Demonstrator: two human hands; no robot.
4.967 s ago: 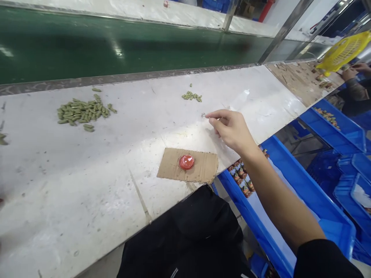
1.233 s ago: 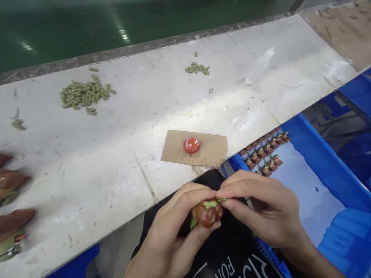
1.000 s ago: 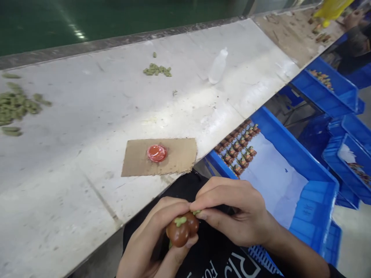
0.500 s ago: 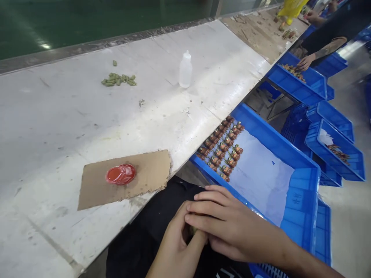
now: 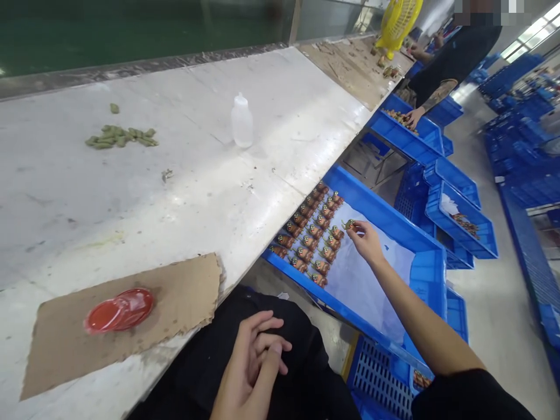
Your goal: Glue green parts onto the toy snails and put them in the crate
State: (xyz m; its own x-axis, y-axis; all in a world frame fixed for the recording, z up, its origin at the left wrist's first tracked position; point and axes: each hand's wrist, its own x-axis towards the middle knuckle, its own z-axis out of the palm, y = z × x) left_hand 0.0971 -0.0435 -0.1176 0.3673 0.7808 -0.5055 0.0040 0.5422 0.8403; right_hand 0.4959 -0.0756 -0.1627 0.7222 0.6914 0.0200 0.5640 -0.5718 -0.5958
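Note:
My right hand reaches over the blue crate and pinches a small painted figurine between thumb and fingertips. Rows of similar brown figurines with greenish, striped tops stand on the crate's white liner, just left of that hand. Above my lap is my left hand, its fingers loosely curled and apart, holding nothing. On the table to its left, a piece of cardboard carries a shallow, glossy red dish or puddle; I cannot tell which.
A translucent squeeze bottle stands on the white table. Small green pieces lie in a pile further left. At the far right end, a co-worker's hand is in another blue crate, near a yellow fan.
My hands were together over my lap around a small thing. My right hand has moved to the crate with a figurine, while my left stays over the lap, loosened. The view has swung right.

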